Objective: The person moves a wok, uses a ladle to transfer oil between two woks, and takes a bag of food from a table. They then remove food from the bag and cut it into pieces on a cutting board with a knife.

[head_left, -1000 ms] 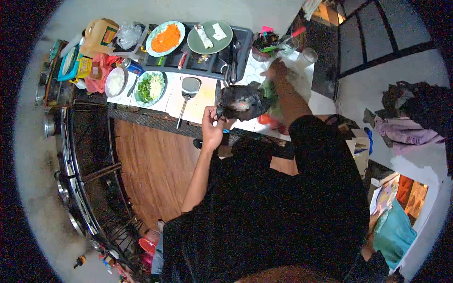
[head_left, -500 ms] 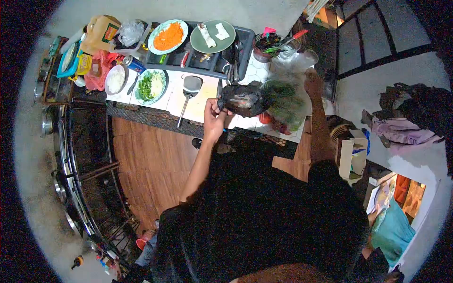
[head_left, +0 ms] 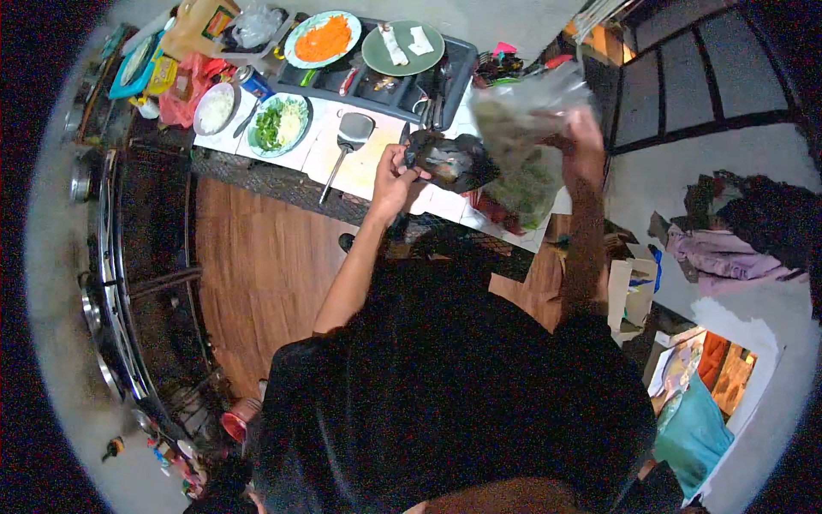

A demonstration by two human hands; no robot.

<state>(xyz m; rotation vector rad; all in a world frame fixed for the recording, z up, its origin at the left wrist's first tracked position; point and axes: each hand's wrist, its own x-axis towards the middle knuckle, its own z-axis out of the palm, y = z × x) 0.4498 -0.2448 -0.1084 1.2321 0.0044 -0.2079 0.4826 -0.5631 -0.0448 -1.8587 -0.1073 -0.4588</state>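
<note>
My left hand (head_left: pixel 392 182) pinches the near edge of a black plastic bag (head_left: pixel 473 176), whose mouth gapes toward me with something pale and shiny inside. To its right, my right hand (head_left: pixel 584 144) is closed on a clear plastic bag (head_left: pixel 535 98), smeared by motion. Leafy greens (head_left: pixel 522 184) show through that bag's lower part, over the tiled counter. Beside the left hand, a metal spatula (head_left: pixel 353 135) lies on a pale board (head_left: pixel 377 158).
Behind stands a dark divided tray (head_left: pixel 377 107) bearing a plate of shredded carrot (head_left: pixel 323 39) and a green plate (head_left: pixel 432 51). At left are a plate of chopped greens (head_left: pixel 272 128), a white bowl (head_left: pixel 202 124) and a blue can (head_left: pixel 253 82). A cardboard box (head_left: pixel 629 291) sits right.
My right hand has shifted slightly right, and the clear bag now stands taller and spreads across the counter's right end. The black bag has tilted a little. The whole view has shifted slightly.
</note>
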